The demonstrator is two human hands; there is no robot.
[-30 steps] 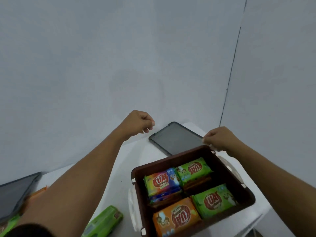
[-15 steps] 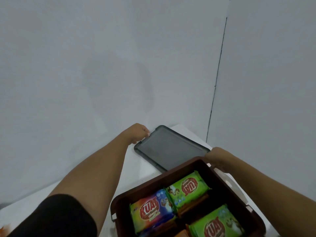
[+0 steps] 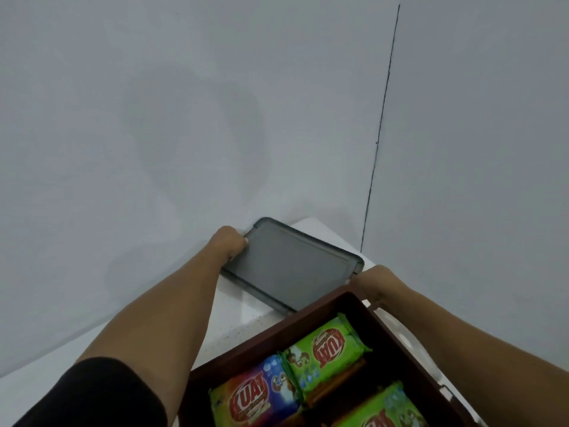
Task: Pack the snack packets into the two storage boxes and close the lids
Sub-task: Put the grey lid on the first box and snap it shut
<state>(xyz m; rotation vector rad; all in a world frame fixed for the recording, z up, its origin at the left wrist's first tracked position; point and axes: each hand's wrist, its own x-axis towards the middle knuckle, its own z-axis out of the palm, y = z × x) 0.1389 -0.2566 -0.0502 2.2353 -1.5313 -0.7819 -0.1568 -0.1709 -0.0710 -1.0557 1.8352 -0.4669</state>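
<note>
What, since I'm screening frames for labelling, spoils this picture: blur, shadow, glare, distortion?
Head view: dim, even light; faint broad shadow on the wall; wall seam bows slightly, wide lens; print on the green packet slightly soft; no glare on the grey lid.

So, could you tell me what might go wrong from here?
The left hand grips only an edge of the grey lid, and the grip of the right hand is hidden, so it may slip. The green packet looks high in the brown box, so the lid might not seat.

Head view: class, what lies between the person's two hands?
The grey lid spans the gap between the left hand and the right hand, in the head view.
</note>
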